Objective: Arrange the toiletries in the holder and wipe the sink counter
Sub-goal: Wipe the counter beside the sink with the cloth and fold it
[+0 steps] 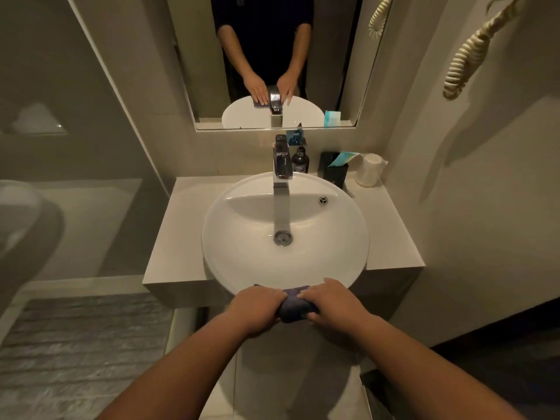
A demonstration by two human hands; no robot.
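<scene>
A dark blue cloth [293,304] is bunched against the front rim of the round white sink [333,262]. My left hand [257,309] grips its left end and my right hand [330,303] grips its right end, both at the basin's near edge. A black holder [335,172] stands at the back right of the beige counter [178,237], with a light blue and white packet [344,158] sticking out of it. Most of the cloth is hidden under my fingers.
A chrome tap [281,165] rises behind the basin, with a dark pump bottle [300,160] beside it. A wrapped white cup [369,169] stands in the back right corner. A mirror [333,56] hangs above; a coiled cord [466,56] hangs on the right wall. A grey floor mat [75,353] lies at lower left.
</scene>
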